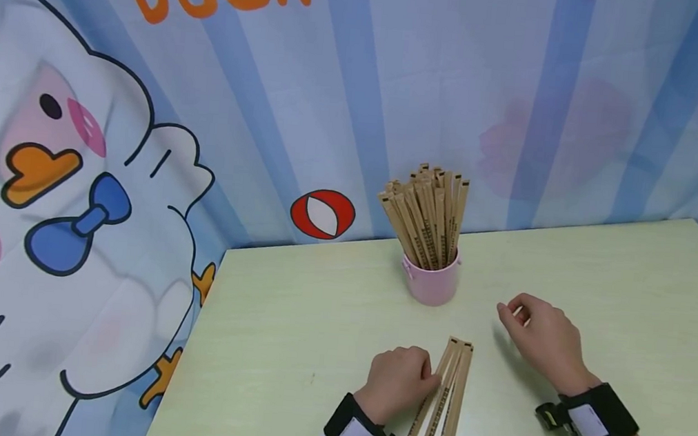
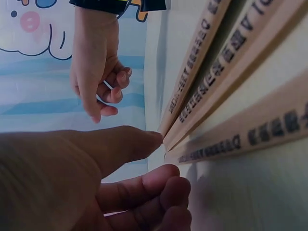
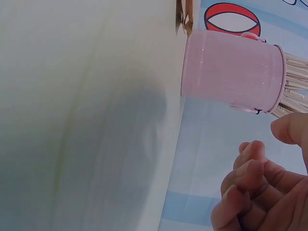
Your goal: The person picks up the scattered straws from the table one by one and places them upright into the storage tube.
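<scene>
Three paper-wrapped chopstick packets (image 1: 455,407) lie side by side on the table, fanning apart slightly toward the person. My left hand (image 1: 397,381) is at their left edge, its thumb at or very near the leftmost packet. In the left wrist view, a gap separates the thumb (image 2: 139,140) from the loosely bent fingers, and nothing is pinched between them. To the right, my right hand (image 1: 544,335) hovers over the table with loosely curled fingers, holding nothing. A pink bucket (image 1: 433,286) stands beyond both hands, packed with many upright chopstick packets (image 1: 427,214).
The pale wooden table (image 1: 275,350) meets a blue-striped cloth backdrop (image 1: 462,68) just behind the bucket. A large printed duck (image 1: 115,322) covers the cloth on the left. Each wrist wears a black strap with a small camera.
</scene>
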Demonstrator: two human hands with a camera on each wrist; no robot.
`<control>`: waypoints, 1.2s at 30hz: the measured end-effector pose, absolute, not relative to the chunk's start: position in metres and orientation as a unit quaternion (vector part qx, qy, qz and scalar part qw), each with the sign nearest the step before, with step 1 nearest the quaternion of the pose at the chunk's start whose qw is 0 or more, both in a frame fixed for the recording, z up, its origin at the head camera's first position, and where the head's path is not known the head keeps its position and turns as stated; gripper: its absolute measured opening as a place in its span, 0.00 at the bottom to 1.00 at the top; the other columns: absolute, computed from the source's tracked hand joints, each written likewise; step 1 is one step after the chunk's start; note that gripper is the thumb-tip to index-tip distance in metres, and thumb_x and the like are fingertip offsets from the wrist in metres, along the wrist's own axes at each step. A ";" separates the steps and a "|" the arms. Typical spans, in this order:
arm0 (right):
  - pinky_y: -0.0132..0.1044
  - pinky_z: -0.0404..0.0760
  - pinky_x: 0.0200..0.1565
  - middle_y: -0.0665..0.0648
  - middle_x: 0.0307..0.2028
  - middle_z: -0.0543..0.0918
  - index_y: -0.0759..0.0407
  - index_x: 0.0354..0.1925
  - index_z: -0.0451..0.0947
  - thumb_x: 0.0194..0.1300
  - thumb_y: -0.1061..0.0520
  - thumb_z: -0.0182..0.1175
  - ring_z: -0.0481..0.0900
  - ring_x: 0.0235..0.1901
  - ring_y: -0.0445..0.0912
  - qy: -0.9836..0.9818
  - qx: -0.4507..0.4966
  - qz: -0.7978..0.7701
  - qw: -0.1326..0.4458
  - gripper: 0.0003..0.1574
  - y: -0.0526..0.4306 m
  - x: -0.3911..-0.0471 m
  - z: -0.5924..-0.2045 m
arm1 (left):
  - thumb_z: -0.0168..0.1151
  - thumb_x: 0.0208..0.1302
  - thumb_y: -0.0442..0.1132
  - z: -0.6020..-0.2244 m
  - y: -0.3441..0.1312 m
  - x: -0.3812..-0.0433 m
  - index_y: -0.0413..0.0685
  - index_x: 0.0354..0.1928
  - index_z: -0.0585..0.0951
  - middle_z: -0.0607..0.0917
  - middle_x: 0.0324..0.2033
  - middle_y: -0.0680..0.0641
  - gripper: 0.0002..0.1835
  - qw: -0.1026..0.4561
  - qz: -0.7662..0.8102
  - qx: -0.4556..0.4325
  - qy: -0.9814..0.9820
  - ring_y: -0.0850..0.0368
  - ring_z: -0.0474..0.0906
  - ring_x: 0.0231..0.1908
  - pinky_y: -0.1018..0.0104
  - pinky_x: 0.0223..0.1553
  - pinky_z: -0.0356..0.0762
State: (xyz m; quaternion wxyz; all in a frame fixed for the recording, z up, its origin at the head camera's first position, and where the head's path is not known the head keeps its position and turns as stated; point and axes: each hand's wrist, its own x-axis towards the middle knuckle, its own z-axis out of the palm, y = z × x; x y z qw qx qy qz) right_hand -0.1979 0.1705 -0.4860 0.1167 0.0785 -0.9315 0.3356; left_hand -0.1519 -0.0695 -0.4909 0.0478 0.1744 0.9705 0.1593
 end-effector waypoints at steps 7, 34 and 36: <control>0.38 0.66 0.14 0.54 0.20 0.78 0.62 0.32 0.77 0.67 0.48 0.57 0.68 0.14 0.43 -0.931 0.082 0.336 0.112 0.17 0.169 -0.197 -0.487 | 0.66 0.54 0.46 -0.496 -0.066 -0.147 0.59 0.12 0.71 0.69 0.10 0.62 0.18 0.047 0.154 0.182 0.970 0.68 0.62 0.12 0.71 0.11 0.57; 0.38 0.65 0.16 0.50 0.15 0.74 0.60 0.32 0.77 0.67 0.45 0.58 0.68 0.16 0.43 -0.947 0.096 0.306 0.012 0.19 0.170 -0.195 -0.486 | 0.63 0.49 0.40 -0.458 -0.084 -0.170 0.57 0.15 0.73 0.71 0.12 0.59 0.11 -0.034 0.260 0.141 0.955 0.66 0.65 0.14 0.70 0.13 0.59; 0.38 0.65 0.16 0.50 0.16 0.74 0.61 0.32 0.78 0.67 0.46 0.58 0.68 0.16 0.43 -0.947 0.096 0.305 0.011 0.19 0.170 -0.195 -0.487 | 0.62 0.50 0.40 -0.445 -0.087 -0.176 0.56 0.16 0.74 0.72 0.13 0.58 0.10 -0.052 0.281 0.136 0.949 0.65 0.66 0.14 0.70 0.14 0.60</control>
